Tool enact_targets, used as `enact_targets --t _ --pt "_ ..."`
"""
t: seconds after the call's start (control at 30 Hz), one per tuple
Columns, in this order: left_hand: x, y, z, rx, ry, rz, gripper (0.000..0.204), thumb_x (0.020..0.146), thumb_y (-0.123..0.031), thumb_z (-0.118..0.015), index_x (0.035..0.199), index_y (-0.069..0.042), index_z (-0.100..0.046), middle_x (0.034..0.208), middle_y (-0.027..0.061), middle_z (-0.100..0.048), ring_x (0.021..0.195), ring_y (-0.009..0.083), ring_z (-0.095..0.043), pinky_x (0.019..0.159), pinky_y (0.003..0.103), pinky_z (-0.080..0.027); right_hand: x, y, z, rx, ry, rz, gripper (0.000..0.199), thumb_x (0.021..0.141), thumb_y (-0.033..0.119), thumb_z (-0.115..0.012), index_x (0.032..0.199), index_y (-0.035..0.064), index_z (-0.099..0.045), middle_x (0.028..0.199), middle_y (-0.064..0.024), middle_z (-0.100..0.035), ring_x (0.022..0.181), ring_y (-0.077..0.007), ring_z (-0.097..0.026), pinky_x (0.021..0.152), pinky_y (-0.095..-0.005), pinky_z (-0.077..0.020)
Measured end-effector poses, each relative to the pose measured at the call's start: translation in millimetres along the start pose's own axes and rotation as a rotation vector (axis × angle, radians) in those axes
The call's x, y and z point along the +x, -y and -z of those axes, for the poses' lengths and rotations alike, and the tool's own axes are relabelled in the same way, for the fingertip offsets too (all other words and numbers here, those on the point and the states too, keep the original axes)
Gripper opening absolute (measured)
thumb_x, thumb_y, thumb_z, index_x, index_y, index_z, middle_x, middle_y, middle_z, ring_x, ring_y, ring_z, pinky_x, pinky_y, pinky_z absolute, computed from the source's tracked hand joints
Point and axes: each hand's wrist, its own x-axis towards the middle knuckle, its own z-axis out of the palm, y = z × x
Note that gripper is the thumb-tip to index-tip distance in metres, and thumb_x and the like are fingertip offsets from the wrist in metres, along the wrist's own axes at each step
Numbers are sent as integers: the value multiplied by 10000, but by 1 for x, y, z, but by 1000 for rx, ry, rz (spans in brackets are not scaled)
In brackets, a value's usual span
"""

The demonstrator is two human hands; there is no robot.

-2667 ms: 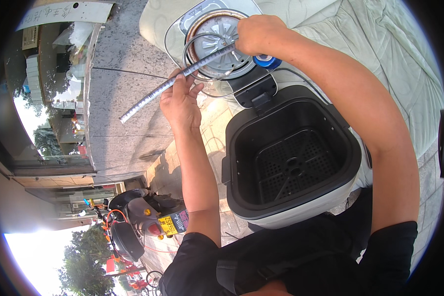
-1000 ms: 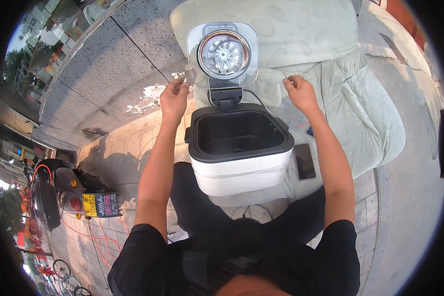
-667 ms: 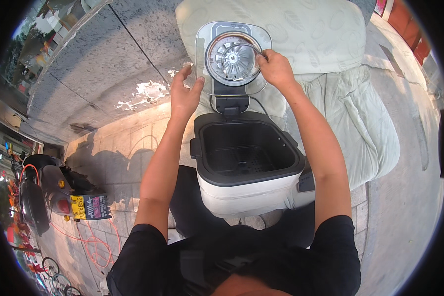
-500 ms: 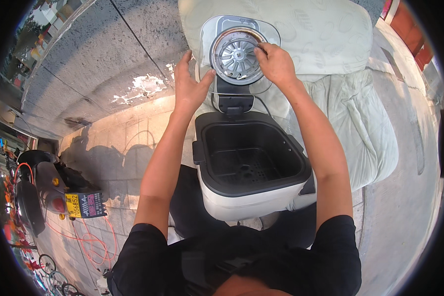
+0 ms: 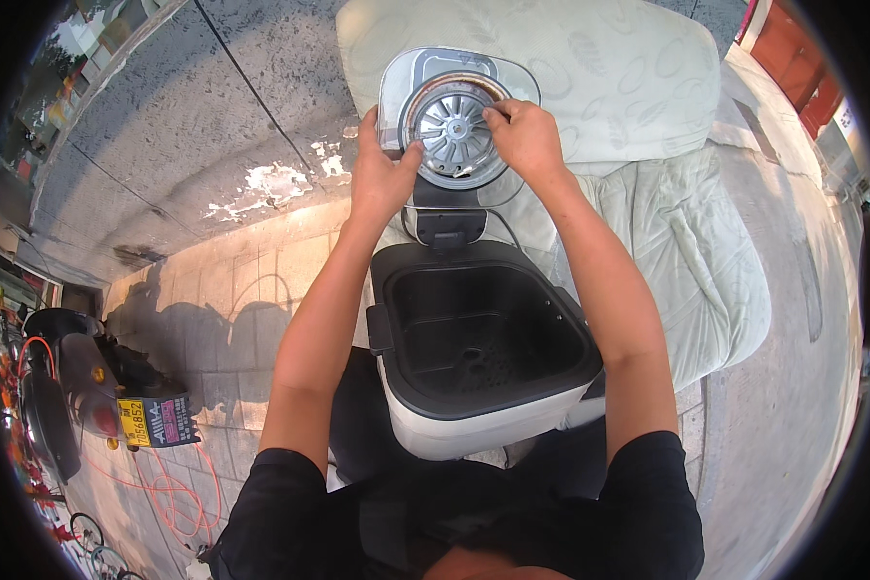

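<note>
A pale green sofa [image 5: 628,87] spreads behind the round metal disc [image 5: 459,132], a white cooker [image 5: 493,429] stands nearer me, and its raised lid [image 5: 394,89] frames the disc. At the disc's left side, my left hand [image 5: 381,179] has fingers spread; at its right rim, my right hand [image 5: 532,138] is bunched, whether pinching anything I cannot tell.

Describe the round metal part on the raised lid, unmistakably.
Start at the boxy, black-rimmed white appliance. Its transparent, rounded-square lid stands raised at the far side. On that lid, the silvery round metal disc alone has radial slots around a central hub.
</note>
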Motion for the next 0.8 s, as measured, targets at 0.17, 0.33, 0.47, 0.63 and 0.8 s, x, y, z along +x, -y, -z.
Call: enact_targets --t 0.17,0.33,0.47,0.63,0.8 --pt "0 1 1 7 -5 -2 857 888 -210 -770 1570 23 -306 1301 269 -643 953 257 -696 870 358 -544 -3 -5 1 24 -1 -19 269 931 266 -684 982 21 -781 926 -233 -735 879 -408 -717 811 -462 -571" --pt "0 23 -2 16 -46 -89 830 911 -193 -786 1564 32 -327 1297 230 -627 708 132 -633 652 277 -556 -6 -2 -7 -46 -53 -7 287 933 297 -680 997 35 -779 994 -210 -736 896 -396 -715 799 -471 -569" --pt "-6 18 -5 -112 -18 -41 791 925 -181 -778 1554 33 -349 1298 226 -618 707 127 -637 626 266 -554 -5 -1 -6 -37 -51 -63 290 929 300 -680 992 33 -776 991 -208 -740 890 -393 -719 797 -472 -569" --pt "-17 14 -3 -146 -12 -7 775 905 -162 -788 1539 28 -384 1309 222 -613 727 111 -637 644 259 -549 -9 1 -4 -57 -49 -68 290 923 306 -684 967 35 -780 947 -193 -748 856 -385 -723 769 -469 -571" --pt "-16 15 -6 -232 1 -15 771 901 -156 -796 1523 46 -389 1330 226 -605 744 106 -649 643 259 -544 -6 1 -4 -88 -52 -75 305 918 325 -684 950 39 -783 926 -176 -751 826 -364 -726 740 -456 -570"
